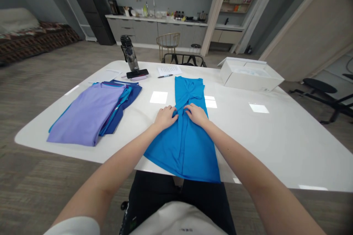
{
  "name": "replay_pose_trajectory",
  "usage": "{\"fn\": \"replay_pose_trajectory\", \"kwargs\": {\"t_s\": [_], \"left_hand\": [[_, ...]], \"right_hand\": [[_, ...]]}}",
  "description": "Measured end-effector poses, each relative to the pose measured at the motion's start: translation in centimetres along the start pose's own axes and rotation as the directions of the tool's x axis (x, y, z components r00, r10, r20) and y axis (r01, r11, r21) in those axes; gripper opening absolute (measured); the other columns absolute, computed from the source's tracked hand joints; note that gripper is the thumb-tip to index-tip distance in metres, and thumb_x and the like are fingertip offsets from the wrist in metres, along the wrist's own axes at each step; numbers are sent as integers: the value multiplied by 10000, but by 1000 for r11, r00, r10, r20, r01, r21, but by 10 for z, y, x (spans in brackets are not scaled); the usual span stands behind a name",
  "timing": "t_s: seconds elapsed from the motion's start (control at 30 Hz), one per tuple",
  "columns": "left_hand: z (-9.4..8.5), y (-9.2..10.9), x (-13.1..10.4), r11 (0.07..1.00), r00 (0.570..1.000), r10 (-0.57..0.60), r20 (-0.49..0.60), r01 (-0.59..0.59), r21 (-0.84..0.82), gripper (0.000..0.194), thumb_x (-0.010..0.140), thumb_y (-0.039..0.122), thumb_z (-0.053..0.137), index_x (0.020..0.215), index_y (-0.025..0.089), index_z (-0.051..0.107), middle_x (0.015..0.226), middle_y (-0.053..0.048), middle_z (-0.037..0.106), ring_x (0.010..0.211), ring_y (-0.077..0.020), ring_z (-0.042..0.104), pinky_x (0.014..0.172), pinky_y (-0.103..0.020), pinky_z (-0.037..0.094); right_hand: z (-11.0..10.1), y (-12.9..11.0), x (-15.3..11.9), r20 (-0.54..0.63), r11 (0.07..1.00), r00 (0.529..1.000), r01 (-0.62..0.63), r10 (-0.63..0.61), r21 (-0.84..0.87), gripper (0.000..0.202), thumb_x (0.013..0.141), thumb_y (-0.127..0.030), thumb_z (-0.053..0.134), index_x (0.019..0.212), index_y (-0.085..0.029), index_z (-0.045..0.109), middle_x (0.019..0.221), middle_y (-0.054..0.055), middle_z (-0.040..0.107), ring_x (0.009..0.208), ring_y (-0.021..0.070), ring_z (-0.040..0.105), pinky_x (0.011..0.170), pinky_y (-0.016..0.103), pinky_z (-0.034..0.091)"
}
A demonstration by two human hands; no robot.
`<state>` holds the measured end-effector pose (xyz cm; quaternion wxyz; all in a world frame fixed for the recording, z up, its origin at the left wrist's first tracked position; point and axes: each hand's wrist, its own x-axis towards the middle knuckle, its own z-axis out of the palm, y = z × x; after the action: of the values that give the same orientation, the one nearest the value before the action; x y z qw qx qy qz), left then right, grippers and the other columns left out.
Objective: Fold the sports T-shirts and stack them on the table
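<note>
A bright blue shirt [197, 150] lies lengthwise before me, its sides folded inward into a long narrow shape. Creased folds run down its middle, and the hem reaches the table's near edge. My left hand [166, 116] is closed on the fabric at the left of the middle fold, thumb and fingers bent together. Across the fold, my right hand [196, 114] pinches the cloth with curled fingers. To the left rests a stack of folded clothes, a lavender shirt [88, 112] on top, with navy and blue garments [117, 115] showing beneath.
On the white table [256, 139] stand an open white box [248, 75] at the back right and a dark-lidded bottle [130, 54] at the back left. A phone [138, 73], pen [165, 76] and printed paper [172, 69] lie near the far edge. Chairs [168, 40] stand beyond.
</note>
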<state>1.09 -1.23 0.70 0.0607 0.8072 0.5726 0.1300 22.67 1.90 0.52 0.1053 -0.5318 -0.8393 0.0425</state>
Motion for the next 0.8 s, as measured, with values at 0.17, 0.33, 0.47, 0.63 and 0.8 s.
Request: {"fn": "replay_pose_trajectory", "kwargs": {"t_s": [0.17, 0.33, 0.47, 0.63, 0.8], "left_hand": [[-1, 6, -28, 987, 990, -141, 6, 140, 75, 271, 1014, 297, 425, 1210, 220, 596, 1202, -131, 624, 1146, -290, 597, 919, -411, 480], [-3, 9, -41, 970, 974, -228, 0, 227, 85, 286, 1034, 289, 363, 1205, 224, 582, 1194, -140, 619, 1125, -293, 610, 866, -407, 499], [-8, 8, -50, 967, 972, -235, -18, 235, 100, 285, 1029, 287, 362, 1205, 221, 577, 1178, -142, 629, 1091, -297, 633, 849, -408, 503], [-14, 4, -69, 957, 969, -245, -23, 246, 155, 299, 1012, 282, 362, 1185, 190, 588, 1147, -161, 649, 1059, -320, 659, 834, -422, 507], [-24, -2, -91, 936, 952, -306, 28, 295, 190, 327, 979, 237, 367, 1217, 169, 581, 1115, -177, 687, 1043, -322, 689, 854, -427, 507]], "right_hand": [[7, -13, -10, -2, 992, 995, -102, 102, -72, 363, 1067, -344, 384, 1314, -244, 630, 1238, 130, 616, 1112, 272, 584, 848, 343, 439], [4, -28, -14, -35, 986, 996, -91, 87, -138, 384, 1066, -344, 380, 1374, -238, 584, 1280, 153, 600, 1165, 308, 535, 931, 418, 395], [-3, -45, -12, -42, 994, 999, -6, 2, -108, 369, 1055, -306, 405, 1362, -233, 596, 1284, 150, 610, 1158, 290, 550, 933, 385, 392], [4, -69, -6, 18, 993, 994, 107, -106, -59, 365, 1035, -287, 460, 1360, -260, 625, 1240, 109, 630, 1086, 253, 607, 858, 329, 424], [6, -89, -2, 44, 988, 993, 110, -106, -108, 316, 1046, -284, 436, 1205, -233, 704, 1186, 114, 650, 1069, 247, 621, 856, 326, 421]]}}
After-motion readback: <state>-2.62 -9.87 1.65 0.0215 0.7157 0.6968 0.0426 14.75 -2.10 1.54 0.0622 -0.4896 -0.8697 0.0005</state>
